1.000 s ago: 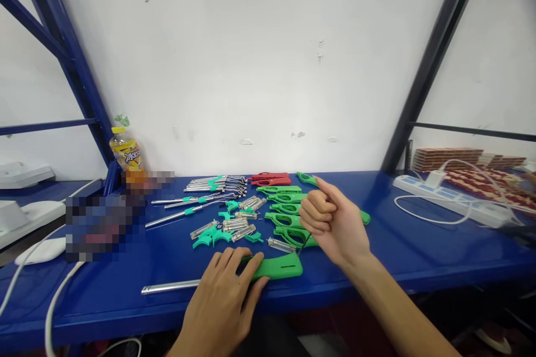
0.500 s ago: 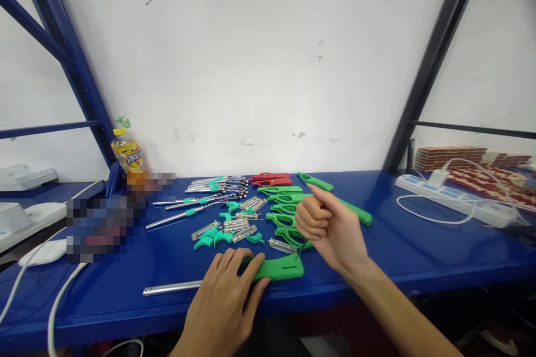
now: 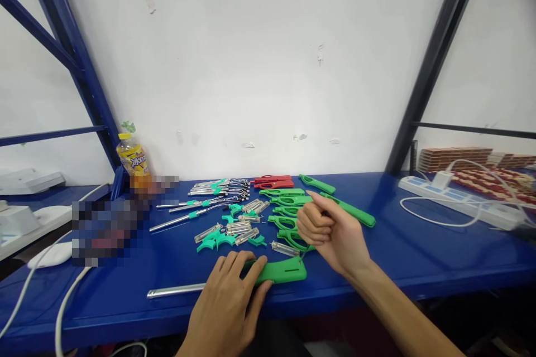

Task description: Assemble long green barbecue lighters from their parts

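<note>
My left hand (image 3: 230, 295) is closed over the handle of a green long-necked lighter (image 3: 288, 270), pressing it to the table edge. Its metal tube (image 3: 176, 291) points left. Above the lighter's right end, my right hand (image 3: 329, 228) is curled in a fist around a thin screwdriver (image 3: 302, 254). Only a bit of the dark shaft shows, reaching down to the lighter's end; the handle is mostly hidden. Just behind lie clear fuel tanks (image 3: 238, 227), teal triggers (image 3: 215, 240), green lighter shells (image 3: 288, 199) and metal tubes with wires (image 3: 178, 222).
Red shells (image 3: 272, 181) lie at the back by the wall. A yellow-capped bottle (image 3: 134, 159) stands back left, near a blurred patch. On the right is a white power strip (image 3: 460, 201) with a looping cable. White cords (image 3: 69, 301) run over the left table edge.
The view has shifted slightly, so everything sits a little further right and lower. Both hands keep nearly the same pose at the lighter.
</note>
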Demonstrator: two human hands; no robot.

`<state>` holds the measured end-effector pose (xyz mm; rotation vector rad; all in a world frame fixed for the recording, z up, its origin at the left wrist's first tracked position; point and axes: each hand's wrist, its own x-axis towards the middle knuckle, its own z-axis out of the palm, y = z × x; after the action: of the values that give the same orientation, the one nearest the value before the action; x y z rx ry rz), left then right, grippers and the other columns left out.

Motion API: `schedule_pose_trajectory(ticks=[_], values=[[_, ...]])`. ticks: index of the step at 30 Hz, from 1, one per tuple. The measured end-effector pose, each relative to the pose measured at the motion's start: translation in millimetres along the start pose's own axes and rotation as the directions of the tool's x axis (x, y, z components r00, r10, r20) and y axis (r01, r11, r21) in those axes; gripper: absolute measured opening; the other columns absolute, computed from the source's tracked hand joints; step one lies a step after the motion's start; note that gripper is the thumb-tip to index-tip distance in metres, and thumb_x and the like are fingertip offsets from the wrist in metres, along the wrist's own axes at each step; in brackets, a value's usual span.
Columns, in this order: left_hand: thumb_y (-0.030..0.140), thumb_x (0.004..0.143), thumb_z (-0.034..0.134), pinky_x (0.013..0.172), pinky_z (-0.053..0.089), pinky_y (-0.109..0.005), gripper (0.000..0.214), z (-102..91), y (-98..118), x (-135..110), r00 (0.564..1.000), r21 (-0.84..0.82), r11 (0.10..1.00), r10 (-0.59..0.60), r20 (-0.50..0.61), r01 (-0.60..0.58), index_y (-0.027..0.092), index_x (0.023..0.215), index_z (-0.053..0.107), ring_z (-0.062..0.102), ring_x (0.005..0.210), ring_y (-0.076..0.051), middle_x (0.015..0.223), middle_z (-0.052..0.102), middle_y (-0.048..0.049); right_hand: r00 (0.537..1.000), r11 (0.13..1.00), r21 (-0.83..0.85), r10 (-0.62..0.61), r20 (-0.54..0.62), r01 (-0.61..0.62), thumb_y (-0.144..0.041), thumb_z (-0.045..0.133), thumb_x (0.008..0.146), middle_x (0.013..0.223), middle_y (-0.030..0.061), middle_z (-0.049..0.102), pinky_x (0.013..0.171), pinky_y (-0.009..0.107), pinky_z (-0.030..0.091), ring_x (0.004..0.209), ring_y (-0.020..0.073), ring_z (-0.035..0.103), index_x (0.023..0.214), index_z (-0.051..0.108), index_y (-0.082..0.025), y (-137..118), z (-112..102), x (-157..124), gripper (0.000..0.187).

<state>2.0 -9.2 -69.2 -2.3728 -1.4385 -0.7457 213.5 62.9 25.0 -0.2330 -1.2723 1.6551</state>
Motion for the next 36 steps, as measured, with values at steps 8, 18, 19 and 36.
schedule_pose_trajectory(ticks=[8,18,19,36], values=[[0.029,0.105,0.055,0.093,0.057,-0.056,0.033,-1.0,0.5,-0.4,1.000,0.000,1.000,-0.010,0.000,0.010,0.024,0.136,0.064,0.067,0.102,-0.031,0.118,0.070,-0.0092,1.000,1.000,-0.003,0.003,0.030,-0.003,-0.047,0.067,0.097,0.049,-0.0087,0.018,0.042,0.026,0.010,0.043,0.0070,0.011,0.052,0.022,-0.023,-3.7,-0.3,0.9,0.068],[0.029,0.106,0.054,0.092,0.057,-0.054,0.032,-0.8,1.0,-1.3,1.000,-0.001,1.000,-0.022,0.002,0.022,0.026,0.136,0.063,0.067,0.102,-0.031,0.119,0.070,-0.0089,0.997,0.999,0.009,0.030,0.075,-0.031,-0.048,0.067,0.097,0.050,-0.0094,0.019,0.042,0.026,0.010,0.044,0.0065,0.011,0.052,0.023,-0.023,1.7,-2.4,0.4,0.068],[0.029,0.106,0.054,0.093,0.057,-0.054,0.032,-0.5,0.8,-1.4,1.000,-0.002,1.000,-0.022,0.003,0.022,0.026,0.136,0.063,0.067,0.102,-0.031,0.119,0.070,-0.0089,0.996,0.999,0.014,0.035,0.088,-0.037,-0.048,0.066,0.098,0.050,-0.0096,0.019,0.042,0.025,0.010,0.043,0.0062,0.011,0.052,0.022,-0.022,1.7,-2.2,0.8,0.068],[0.028,0.103,0.058,0.089,0.059,-0.049,0.032,-1.9,1.0,0.7,1.000,0.037,0.999,0.008,-0.028,-0.007,0.023,0.134,0.064,0.069,0.099,-0.030,0.116,0.072,-0.0093,0.973,0.984,-0.175,0.053,0.225,-0.013,-0.056,0.052,0.105,0.062,-0.0072,0.031,0.049,0.026,0.021,0.051,0.0100,0.021,0.069,0.049,-0.021,19.7,-4.6,2.8,0.051]])
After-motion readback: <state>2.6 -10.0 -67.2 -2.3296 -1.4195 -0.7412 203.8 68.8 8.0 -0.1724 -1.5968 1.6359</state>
